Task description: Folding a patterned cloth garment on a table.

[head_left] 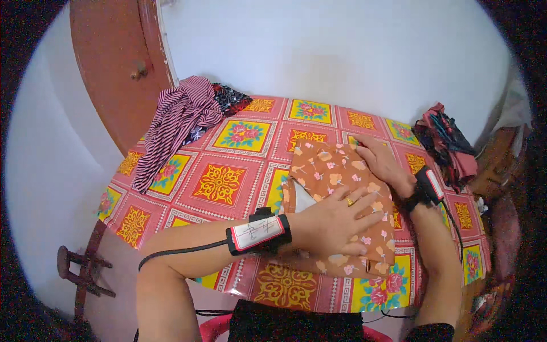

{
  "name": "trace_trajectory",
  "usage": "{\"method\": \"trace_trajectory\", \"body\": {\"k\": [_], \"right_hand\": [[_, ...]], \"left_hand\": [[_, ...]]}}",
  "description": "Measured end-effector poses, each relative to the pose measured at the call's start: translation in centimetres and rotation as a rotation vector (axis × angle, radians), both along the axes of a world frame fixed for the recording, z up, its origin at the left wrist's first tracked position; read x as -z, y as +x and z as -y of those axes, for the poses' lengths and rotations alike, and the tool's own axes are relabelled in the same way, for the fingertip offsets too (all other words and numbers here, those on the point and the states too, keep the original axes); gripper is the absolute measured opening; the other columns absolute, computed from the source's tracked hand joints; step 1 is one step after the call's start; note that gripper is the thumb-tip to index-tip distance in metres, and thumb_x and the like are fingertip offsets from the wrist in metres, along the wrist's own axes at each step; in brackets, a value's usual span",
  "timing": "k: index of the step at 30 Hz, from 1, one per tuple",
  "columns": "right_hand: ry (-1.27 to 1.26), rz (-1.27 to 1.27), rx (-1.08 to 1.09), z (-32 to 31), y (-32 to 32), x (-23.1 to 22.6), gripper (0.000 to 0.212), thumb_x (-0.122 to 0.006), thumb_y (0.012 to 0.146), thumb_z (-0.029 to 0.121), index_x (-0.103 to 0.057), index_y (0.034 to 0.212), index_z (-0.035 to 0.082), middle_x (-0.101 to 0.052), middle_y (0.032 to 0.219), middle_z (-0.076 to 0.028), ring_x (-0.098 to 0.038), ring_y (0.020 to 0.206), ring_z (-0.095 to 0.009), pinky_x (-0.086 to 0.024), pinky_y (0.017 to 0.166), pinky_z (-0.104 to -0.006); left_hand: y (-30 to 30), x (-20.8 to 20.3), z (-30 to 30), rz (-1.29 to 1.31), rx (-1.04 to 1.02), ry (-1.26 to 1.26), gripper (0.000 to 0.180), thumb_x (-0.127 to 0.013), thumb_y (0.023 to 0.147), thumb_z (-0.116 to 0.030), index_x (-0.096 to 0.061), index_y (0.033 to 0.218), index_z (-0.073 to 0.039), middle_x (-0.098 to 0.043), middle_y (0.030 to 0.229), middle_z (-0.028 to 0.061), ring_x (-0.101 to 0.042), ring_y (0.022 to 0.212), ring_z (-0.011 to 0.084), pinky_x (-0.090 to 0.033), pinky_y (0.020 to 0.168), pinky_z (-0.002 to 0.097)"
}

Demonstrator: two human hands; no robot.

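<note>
A brown garment (336,165) with orange and pink flowers lies folded on the table in front of me; a white patch shows at its left edge. My left hand (336,222) rests flat across its middle, fingers spread and a gold ring on one of them. Along the upper right edge of the cloth lies my right hand (383,162), its fingers stretched out and pointing away from me. Neither hand grasps the fabric. Each wrist wears a strapped black device with a cable.
A patterned red and yellow tablecloth (233,162) covers the table. Striped clothing (185,111) lies heaped at the far left, beside a dark printed cloth (232,100). Dark and red folded garments (447,139) sit at the far right. Behind are a brown door (114,68) and a white wall.
</note>
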State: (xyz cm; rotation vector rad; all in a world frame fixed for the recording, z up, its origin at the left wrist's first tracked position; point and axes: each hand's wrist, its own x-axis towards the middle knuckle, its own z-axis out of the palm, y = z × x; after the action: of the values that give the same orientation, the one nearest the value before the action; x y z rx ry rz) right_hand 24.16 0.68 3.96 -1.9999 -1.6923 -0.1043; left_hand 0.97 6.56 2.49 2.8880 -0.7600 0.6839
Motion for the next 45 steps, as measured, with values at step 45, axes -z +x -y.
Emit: {"method": "trace_trajectory", "body": {"k": [45], "right_hand": [[-0.528,0.615,0.333,4.6,0.6,-2.3,0.030,-0.044,0.095,0.034,-0.061,0.109,0.014,-0.060,0.107,-0.010,-0.058,0.101,-0.029,-0.042,0.082,-0.0524]], "left_hand": [[-1.6,-3.7,-0.1,-0.074,-0.105,-0.092,0.046,-0.067,0.080,-0.040,-0.054,0.104,-0.002,-0.061,0.083,0.0164,-0.061,0.073,0.0345,-0.048,0.067,0.0453]]}}
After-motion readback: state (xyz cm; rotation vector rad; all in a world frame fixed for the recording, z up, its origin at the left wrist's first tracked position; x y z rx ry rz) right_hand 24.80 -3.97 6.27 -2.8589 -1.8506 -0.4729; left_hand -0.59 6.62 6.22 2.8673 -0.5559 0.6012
